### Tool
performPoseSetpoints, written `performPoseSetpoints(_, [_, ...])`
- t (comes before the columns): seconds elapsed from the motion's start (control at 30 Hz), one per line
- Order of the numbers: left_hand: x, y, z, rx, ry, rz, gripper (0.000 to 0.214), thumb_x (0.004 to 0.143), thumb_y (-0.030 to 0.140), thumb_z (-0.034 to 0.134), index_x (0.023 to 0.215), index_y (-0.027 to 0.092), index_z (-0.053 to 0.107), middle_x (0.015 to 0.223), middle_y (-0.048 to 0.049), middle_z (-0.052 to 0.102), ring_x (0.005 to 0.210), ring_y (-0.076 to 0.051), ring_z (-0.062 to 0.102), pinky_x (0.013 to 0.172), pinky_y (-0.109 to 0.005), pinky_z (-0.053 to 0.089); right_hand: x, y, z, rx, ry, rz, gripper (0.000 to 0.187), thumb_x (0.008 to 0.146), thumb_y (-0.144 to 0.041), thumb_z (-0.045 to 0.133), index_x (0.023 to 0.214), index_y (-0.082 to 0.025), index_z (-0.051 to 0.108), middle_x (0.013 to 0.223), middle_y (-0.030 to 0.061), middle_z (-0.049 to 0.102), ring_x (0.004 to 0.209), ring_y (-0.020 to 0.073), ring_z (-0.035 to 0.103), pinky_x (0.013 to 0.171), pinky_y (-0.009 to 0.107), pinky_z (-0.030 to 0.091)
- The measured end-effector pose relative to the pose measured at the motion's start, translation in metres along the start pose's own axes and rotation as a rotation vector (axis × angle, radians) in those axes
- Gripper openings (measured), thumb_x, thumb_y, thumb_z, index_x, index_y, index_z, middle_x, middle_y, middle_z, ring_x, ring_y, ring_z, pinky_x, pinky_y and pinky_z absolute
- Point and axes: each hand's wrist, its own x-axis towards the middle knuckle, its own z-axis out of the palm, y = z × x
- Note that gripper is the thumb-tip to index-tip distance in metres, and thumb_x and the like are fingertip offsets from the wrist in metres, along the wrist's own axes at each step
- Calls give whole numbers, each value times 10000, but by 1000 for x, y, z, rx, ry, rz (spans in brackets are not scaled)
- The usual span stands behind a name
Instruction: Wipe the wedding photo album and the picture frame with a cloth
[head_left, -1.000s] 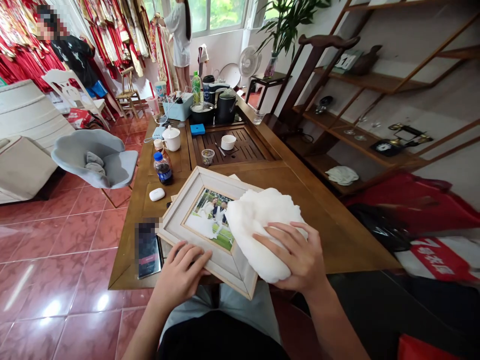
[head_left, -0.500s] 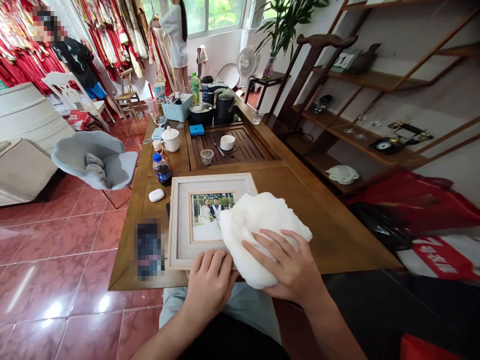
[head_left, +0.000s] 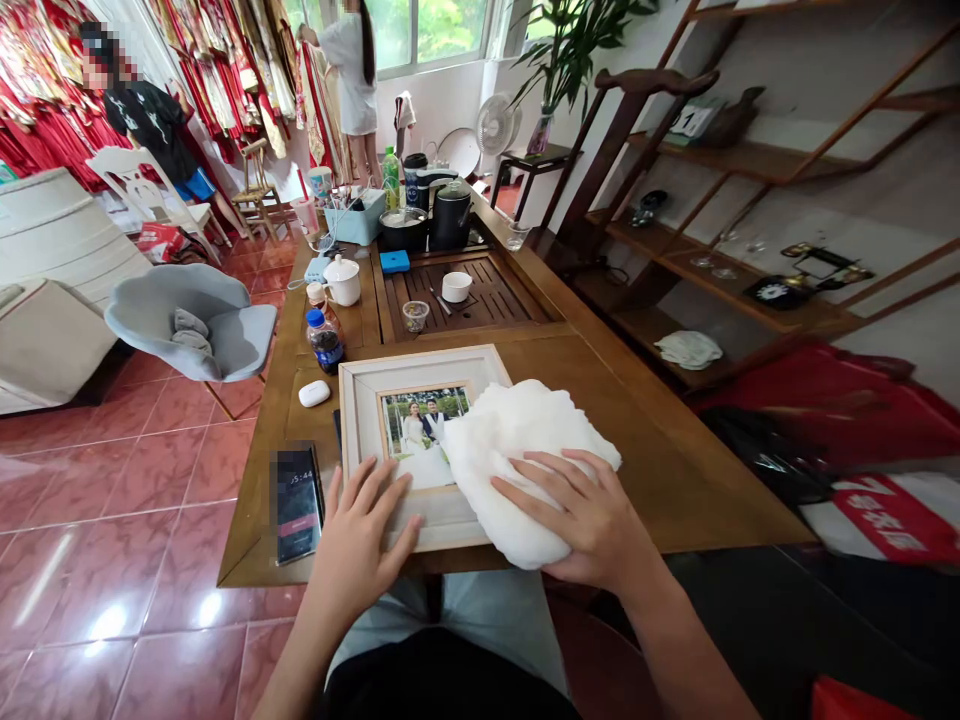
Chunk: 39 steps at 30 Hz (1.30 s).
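A picture frame point(head_left: 360, 400) with a pale mat, holding a photo of a couple, lies on the wooden table close to me. My left hand point(head_left: 360, 530) rests on its lower left part, fingers spread flat and holding nothing. Over the frame's right side is a fluffy white wad of stuffing point(head_left: 525, 430), which hides part of the frame and the photo's right edge. My right hand point(head_left: 585, 510) grips the wad from its right, fingers spread across the top and the thumb out of sight beneath.
Left of the frame are a phone point(head_left: 298, 505), a white earbud case point(head_left: 313, 393) and a blue-capped bottle point(head_left: 325, 340). A tea tray point(head_left: 487, 300) bears small cups. A grey chair point(head_left: 195, 320) stands left, wooden shelves point(head_left: 735, 270) right. Two people stand by hanging clothes.
My left hand has moved left and uncurled, going from the frame's lower edge to flat on its lower left part. The wad and my right hand have barely shifted.
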Motion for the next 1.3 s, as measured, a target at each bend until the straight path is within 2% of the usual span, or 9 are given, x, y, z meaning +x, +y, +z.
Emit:
performPoseSetpoints(0.17, [-3, 0, 9, -55, -35, 39, 433, 1036, 381, 508, 1435, 222, 565, 1521, -101, 569, 1487, -352, 417, 1194, -646, 380, 19, 12, -12, 62, -168, 9, 655, 773, -281, 662, 1423, -263, 581, 1327, 127, 647, 1236, 347, 573, 1074, 551, 338])
performPoseSetpoints(0.3, [-4, -1, 12, -49, -44, 75, 435, 1044, 385, 494, 1438, 216, 566, 1516, -99, 576, 1486, -369, 415, 1197, -672, 362, 47, 28, -7, 46, -258, -62, 715, 774, -305, 742, 1463, -296, 549, 1456, 126, 590, 1310, 369, 526, 1118, 604, 294])
performPoseSetpoints(0.47, [-4, -2, 14, -29, -41, 93, 442, 1035, 364, 516, 1447, 210, 563, 1494, -111, 592, 1482, -374, 409, 1182, -679, 379, 88, 43, 11, 30, -327, -236, 613, 797, -411, 779, 1367, -253, 620, 1526, 113, 551, 1369, 389, 483, 1161, 667, 211])
performPoseSetpoints(0.67, [-2, 1, 14, -19, 15, 98, 407, 1000, 321, 573, 1391, 217, 610, 1432, -124, 619, 1414, -367, 470, 1157, -690, 401, 122, 36, 30, 78, -390, -462, 450, 889, -433, 697, 1301, -257, 647, 1499, 85, 584, 1336, 355, 523, 1058, 615, 369])
performPoseSetpoints(0.87, [-2, 3, 13, -17, 29, 90, 398, 991, 302, 582, 1379, 224, 631, 1319, -130, 639, 1291, -344, 534, 1146, -715, 390, 128, 37, 37, 60, -384, -421, 411, 867, -375, 716, 1258, -260, 664, 1468, 79, 614, 1351, 354, 515, 1048, 604, 364])
performPoseSetpoints(1.07, [-1, 5, 12, -31, 49, 92, 412, 973, 288, 611, 1377, 211, 638, 1207, -132, 612, 1195, -329, 576, 1114, -735, 403, 121, 40, 35, 109, -374, -456, 381, 899, -425, 675, 1248, -274, 663, 1469, 64, 615, 1363, 337, 505, 1065, 596, 340])
performPoseSetpoints(1.17, [-1, 6, 13, -29, 56, 85, 400, 981, 273, 589, 1375, 214, 632, 1180, -121, 610, 1170, -312, 579, 1119, -729, 398, 118, 39, 34, 105, -375, -430, 389, 889, -383, 680, 1259, -266, 660, 1472, 73, 611, 1381, 343, 486, 1076, 613, 321])
performPoseSetpoints(1.3, [-2, 7, 14, -26, 76, 78, 340, 976, 276, 581, 1300, 200, 651, 1183, -122, 615, 1180, -310, 575, 1141, -702, 391, 114, 36, 31, 171, -407, -476, 416, 871, -404, 684, 1267, -280, 661, 1473, 80, 608, 1394, 339, 471, 1085, 619, 310])
